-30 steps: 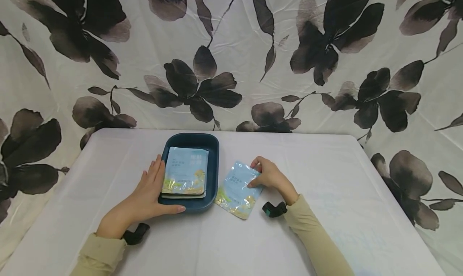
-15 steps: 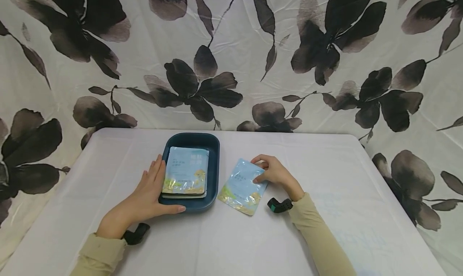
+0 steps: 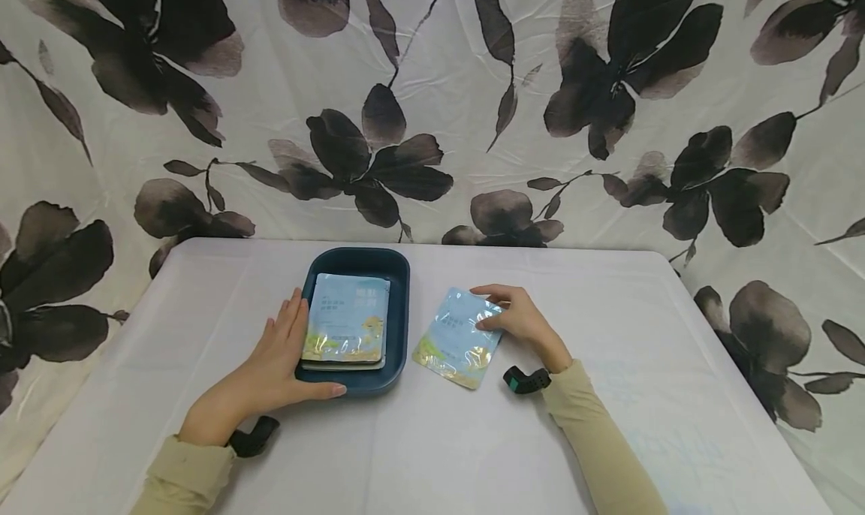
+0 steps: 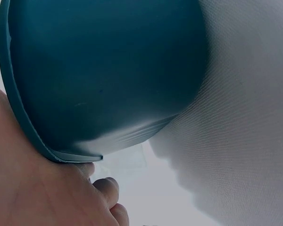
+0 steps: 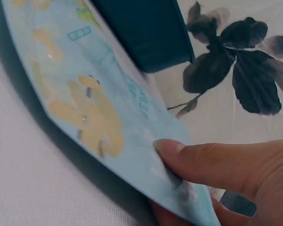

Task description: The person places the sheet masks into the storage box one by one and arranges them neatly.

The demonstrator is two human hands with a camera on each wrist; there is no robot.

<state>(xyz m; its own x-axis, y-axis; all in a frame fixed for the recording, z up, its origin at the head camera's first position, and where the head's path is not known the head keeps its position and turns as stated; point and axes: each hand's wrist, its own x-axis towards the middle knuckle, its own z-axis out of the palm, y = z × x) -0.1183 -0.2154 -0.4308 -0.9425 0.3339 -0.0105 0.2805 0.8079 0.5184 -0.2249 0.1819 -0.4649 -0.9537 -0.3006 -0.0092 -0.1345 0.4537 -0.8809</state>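
Note:
A dark blue tray point(image 3: 400, 327) stands left of the table's middle, with a stack of light blue packets point(image 3: 348, 316) lying in it. My left hand point(image 3: 260, 376) rests along the tray's left and near edges, its fingers straight and the thumb stretched across the near rim. To the right of the tray, my right hand point(image 3: 520, 320) pinches another light blue packet point(image 3: 456, 338) by its upper right side. In the right wrist view the thumb point(image 5: 198, 157) presses the printed face, and fingers show partly behind the packet. That packet slants just over the cloth, apart from the tray.
White cloth covers the table point(image 3: 378, 455). A curtain point(image 3: 432, 64) printed with dark flowers hangs behind its far edge. Black bands with small devices sit on both wrists.
My right hand has drawn the pinched packet slightly right and away from me, off the tray's side. The left hand and tray have stayed in place.

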